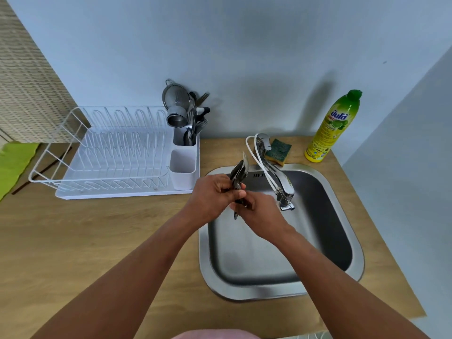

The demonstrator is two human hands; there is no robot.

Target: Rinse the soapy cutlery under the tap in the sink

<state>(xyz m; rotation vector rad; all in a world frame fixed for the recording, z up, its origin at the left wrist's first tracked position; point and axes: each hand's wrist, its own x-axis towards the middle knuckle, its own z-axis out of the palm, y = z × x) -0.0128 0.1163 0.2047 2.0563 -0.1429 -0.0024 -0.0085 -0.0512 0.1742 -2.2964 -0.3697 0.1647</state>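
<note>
A bunch of metal cutlery is held over the left edge of the steel sink. Its spoon ends point up and away, and its handle ends stick out below my hands. My left hand is closed around the middle of the bunch. My right hand grips the lower part, thumb against my left fingers. The chrome tap stands just right of my hands, its spout over the basin. I see no water running from it. The basin below is bare metal.
A white dish rack sits left of the sink, with a caddy and more utensils at its right end. A green-yellow sponge and a detergent bottle stand behind the sink. A wooden counter surrounds it.
</note>
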